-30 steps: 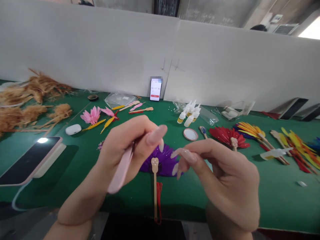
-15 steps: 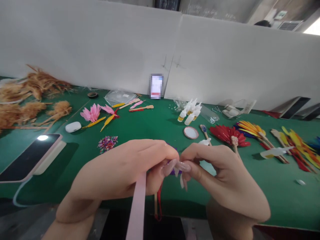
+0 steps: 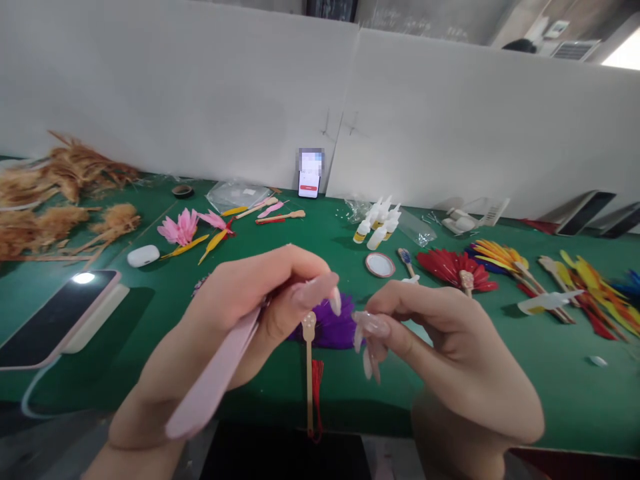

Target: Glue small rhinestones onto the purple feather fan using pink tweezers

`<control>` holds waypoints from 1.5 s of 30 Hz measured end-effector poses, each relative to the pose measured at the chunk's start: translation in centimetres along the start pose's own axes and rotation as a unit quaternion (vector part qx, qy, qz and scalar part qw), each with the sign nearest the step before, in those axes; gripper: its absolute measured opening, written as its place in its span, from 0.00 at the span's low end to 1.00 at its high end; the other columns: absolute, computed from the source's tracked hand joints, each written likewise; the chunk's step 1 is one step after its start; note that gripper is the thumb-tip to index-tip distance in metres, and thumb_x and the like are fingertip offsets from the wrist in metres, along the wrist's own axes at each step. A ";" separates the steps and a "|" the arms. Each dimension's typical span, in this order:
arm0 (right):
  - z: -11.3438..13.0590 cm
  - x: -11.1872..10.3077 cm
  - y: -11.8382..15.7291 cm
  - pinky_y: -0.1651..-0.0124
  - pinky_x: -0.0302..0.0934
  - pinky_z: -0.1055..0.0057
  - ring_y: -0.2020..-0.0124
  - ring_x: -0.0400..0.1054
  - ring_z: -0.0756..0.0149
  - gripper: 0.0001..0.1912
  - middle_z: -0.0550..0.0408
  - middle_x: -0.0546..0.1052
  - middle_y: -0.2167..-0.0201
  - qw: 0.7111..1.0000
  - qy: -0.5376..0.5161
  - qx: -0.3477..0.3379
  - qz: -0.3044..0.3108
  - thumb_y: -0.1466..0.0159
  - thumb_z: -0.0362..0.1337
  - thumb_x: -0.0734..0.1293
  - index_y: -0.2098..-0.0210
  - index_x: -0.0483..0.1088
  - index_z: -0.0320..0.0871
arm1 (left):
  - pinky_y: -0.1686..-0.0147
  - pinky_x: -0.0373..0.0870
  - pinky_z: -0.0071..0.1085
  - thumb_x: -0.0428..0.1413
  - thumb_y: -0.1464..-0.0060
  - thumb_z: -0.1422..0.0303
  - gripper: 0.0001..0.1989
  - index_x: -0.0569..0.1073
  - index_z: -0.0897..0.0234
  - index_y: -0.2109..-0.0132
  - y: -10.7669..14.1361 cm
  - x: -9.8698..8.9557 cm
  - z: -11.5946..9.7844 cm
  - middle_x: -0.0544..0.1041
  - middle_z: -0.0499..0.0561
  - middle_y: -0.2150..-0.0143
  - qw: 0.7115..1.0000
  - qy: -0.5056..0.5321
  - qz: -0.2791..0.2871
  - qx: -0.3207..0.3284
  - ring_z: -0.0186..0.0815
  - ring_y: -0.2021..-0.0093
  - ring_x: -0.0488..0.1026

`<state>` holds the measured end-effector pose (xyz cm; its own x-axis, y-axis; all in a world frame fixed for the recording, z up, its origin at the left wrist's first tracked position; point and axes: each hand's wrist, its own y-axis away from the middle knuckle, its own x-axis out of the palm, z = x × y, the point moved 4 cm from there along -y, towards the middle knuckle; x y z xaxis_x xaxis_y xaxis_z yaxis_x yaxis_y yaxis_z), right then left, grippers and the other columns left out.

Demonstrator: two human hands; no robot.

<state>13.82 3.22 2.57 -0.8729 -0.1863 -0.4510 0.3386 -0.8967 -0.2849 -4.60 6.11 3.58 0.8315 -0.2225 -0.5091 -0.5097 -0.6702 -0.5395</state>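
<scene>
My left hand (image 3: pixel 255 300) is closed around pink tweezers (image 3: pixel 213 383), whose flat, rounded end points down toward me while the tips are hidden behind my fingers. Just to the right, my right hand (image 3: pixel 425 340) pinches thumb and fingers together; whatever is between them is too small or hidden to make out. A gap separates the hands. Below and beyond them lies a purple feather fan (image 3: pixel 335 327) with a pale wooden handle (image 3: pixel 309 387), small pale beads (image 3: pixel 309 321) at its head and a red tassel (image 3: pixel 317 380). My hands partly cover the fan.
Colourful beads (image 3: pixel 200 285) lie behind my left hand. Several glue bottles (image 3: pixel 377 227), a white lid (image 3: pixel 380 265), a red feather fan (image 3: pixel 453 270) and a lone glue bottle (image 3: pixel 550 302) are to the right. Pink feathers (image 3: pixel 179 228) and a phone (image 3: pixel 65 320) are left.
My hands have moved apart, the left one lifting away from the right. The tweezers have swung from near upright to slanting down left. The fan's handle and beaded head have come into view.
</scene>
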 end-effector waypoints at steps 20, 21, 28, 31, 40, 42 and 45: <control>-1.7 1.5 -1.2 0.78 0.62 0.78 0.82 0.67 0.73 0.15 0.61 0.72 0.83 0.963 -0.231 0.094 0.098 0.34 0.43 0.72 0.72 0.69 0.42 | 0.77 0.55 0.22 0.50 0.31 0.70 0.12 0.65 0.62 0.67 -1.2 2.2 1.1 0.63 0.39 0.74 0.975 0.172 0.136 -0.038 0.25 0.76 0.58; -1.9 1.6 -1.3 0.78 0.62 0.78 0.82 0.66 0.73 0.14 0.61 0.72 0.83 0.955 -0.260 0.098 0.106 0.34 0.42 0.73 0.72 0.69 0.41 | 0.77 0.55 0.22 0.50 0.31 0.69 0.13 0.65 0.62 0.68 -1.3 2.3 1.1 0.62 0.40 0.75 0.970 0.194 0.139 -0.054 0.25 0.76 0.57; -2.8 1.8 -0.9 0.78 0.62 0.79 0.83 0.66 0.75 0.13 0.60 0.72 0.81 0.921 -0.347 0.087 0.152 0.32 0.41 0.70 0.68 0.70 0.40 | 0.78 0.53 0.25 0.56 0.34 0.68 0.14 0.65 0.63 0.70 -1.7 3.4 1.2 0.62 0.41 0.76 0.909 0.352 0.171 -0.143 0.26 0.76 0.56; -2.8 1.7 -0.7 0.80 0.60 0.82 0.85 0.62 0.78 0.13 0.60 0.71 0.82 0.914 -0.363 0.088 0.159 0.32 0.40 0.71 0.70 0.70 0.39 | 0.77 0.51 0.26 0.54 0.32 0.64 0.16 0.63 0.63 0.69 -1.5 4.1 1.2 0.60 0.41 0.76 0.867 0.426 0.193 -0.173 0.26 0.76 0.53; -2.1 2.1 -1.0 0.80 0.63 0.82 0.87 0.63 0.77 0.12 0.61 0.72 0.82 0.914 -0.361 0.085 0.163 0.37 0.34 0.74 0.73 0.69 0.41 | 0.79 0.49 0.25 0.54 0.32 0.64 0.17 0.64 0.63 0.70 -1.4 3.9 1.1 0.60 0.41 0.76 0.878 0.411 0.166 -0.183 0.26 0.77 0.53; -2.1 2.1 -0.9 0.81 0.62 0.82 0.87 0.64 0.76 0.12 0.60 0.72 0.83 0.911 -0.371 0.095 0.154 0.37 0.35 0.74 0.73 0.69 0.41 | 0.79 0.52 0.24 0.52 0.31 0.66 0.16 0.64 0.63 0.70 -1.3 3.4 0.9 0.62 0.41 0.75 0.909 0.348 0.157 -0.164 0.26 0.76 0.55; -2.5 2.0 -0.8 0.83 0.58 0.82 0.87 0.63 0.77 0.12 0.60 0.72 0.83 0.905 -0.383 0.115 0.142 0.39 0.35 0.75 0.73 0.69 0.40 | 0.78 0.54 0.23 0.49 0.30 0.68 0.14 0.65 0.62 0.68 -0.8 2.8 0.7 0.63 0.41 0.75 0.948 0.245 0.143 -0.141 0.26 0.76 0.56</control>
<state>12.67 4.52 -0.22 -0.7795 -0.5673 0.2658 0.5824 -0.8125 -0.0260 -2.02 6.52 2.18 0.7062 -0.6800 -0.1971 -0.7080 -0.6801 -0.1903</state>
